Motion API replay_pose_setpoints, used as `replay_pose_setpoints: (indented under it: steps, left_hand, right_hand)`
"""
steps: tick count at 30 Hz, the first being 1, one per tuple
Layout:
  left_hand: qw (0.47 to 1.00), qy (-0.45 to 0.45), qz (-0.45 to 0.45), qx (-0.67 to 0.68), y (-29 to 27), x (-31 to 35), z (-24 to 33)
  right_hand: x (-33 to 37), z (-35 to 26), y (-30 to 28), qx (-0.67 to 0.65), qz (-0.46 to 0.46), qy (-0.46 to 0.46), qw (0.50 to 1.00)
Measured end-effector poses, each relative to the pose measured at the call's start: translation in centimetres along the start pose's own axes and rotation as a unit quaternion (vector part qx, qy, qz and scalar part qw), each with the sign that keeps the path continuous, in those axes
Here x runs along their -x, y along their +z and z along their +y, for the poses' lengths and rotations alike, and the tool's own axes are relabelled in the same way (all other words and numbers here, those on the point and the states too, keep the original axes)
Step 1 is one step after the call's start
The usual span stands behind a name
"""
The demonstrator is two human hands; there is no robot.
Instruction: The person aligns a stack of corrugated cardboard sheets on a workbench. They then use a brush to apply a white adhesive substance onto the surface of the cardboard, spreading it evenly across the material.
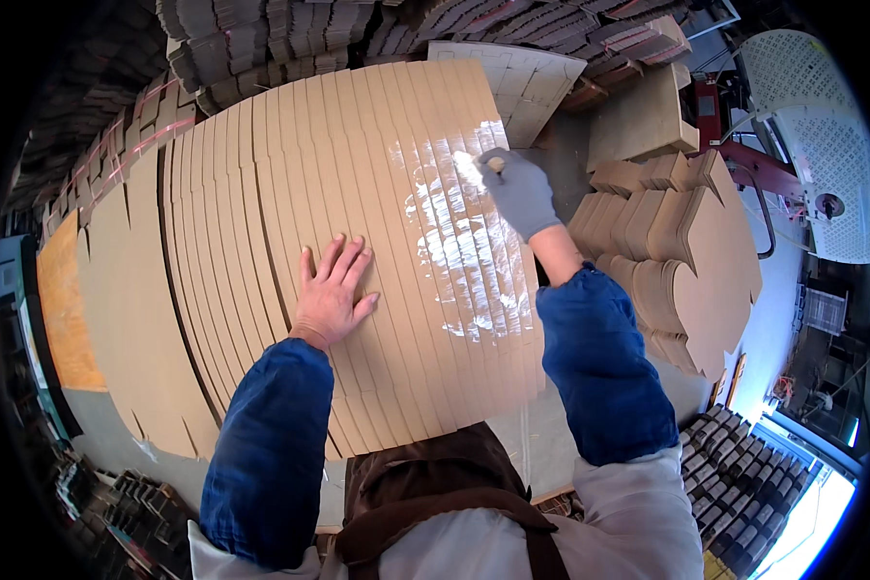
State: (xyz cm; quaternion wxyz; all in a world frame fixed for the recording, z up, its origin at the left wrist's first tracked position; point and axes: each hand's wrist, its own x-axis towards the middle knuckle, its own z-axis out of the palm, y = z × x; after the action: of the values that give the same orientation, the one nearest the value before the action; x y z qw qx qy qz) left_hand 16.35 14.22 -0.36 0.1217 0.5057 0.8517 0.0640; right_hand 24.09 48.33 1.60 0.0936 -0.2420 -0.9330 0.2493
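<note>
A wide row of overlapping brown cardboard sheets [309, 164] lies fanned out in front of me, their edges forming narrow parallel strips. Bare and flat, my left hand [333, 295] rests on the middle of the sheets with its fingers spread. My right hand [520, 196], in a grey glove, is closed around a brush [468, 172] at the sheets' right side; only its pale tip and the handle's end show. White wet paste [454, 246] is smeared in streaks across the strips there, from the far edge toward the near one.
Stacked cut cardboard pieces [652, 242] stand to the right, beside a machine with a perforated white cover [822, 145]. More cardboard piles [271, 39] line the back. A large cardboard sheet [130, 319] lies at the left, next to an orange-brown board [71, 309]. Dark stacked pieces [744, 478] sit at the lower right.
</note>
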Motion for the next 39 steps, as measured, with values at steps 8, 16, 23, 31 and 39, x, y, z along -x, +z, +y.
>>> replay_pose_setpoints:
  steps: [8, 16, 23, 31, 39]
  left_hand:
    - [1.000, -0.004, -0.006, -0.013, 0.2, 0.4, 0.0]
    - [1.000, -0.011, -0.009, -0.025, 0.2, 0.6, 0.4]
    - [0.999, -0.013, -0.008, -0.038, 0.1, 0.4, 0.3]
    - [0.999, -0.015, -0.003, -0.043, 0.4, 0.0, 0.1]
    - [0.999, -0.014, -0.007, -0.049, 0.7, 0.6, 0.2]
  right_hand:
    - [8.6, -7.0, 0.9, -0.009, -0.026, -0.098, 0.995]
    - [13.6, -4.5, -0.9, 0.054, 0.037, -0.078, 0.995]
    - [12.6, -4.3, -1.1, 0.075, 0.043, -0.065, 0.994]
    - [12.3, 3.3, -4.1, -0.062, 0.132, 0.078, 0.986]
    - [16.7, 3.6, -4.3, -0.095, 0.107, 0.090, 0.986]
